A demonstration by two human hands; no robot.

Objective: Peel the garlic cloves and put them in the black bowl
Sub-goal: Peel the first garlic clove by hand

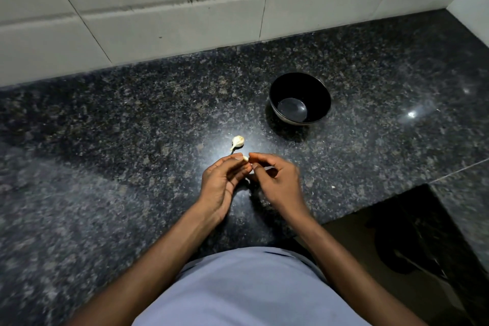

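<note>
Two garlic pieces show: one garlic clove (245, 158) pinched between the two hands, left hand (222, 180) and right hand (275, 180), and one garlic piece with a stem (237, 141) on the counter, possibly several cloves together. One black bowl (300, 98) stands there.

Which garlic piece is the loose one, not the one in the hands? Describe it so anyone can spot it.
On the dark speckled counter, look left of and nearer than the black bowl. The loose garlic piece lies there alone, just beyond the left hand. Unlike the clove pinched between both hands, nothing touches it, and it has a thin stem.
</note>
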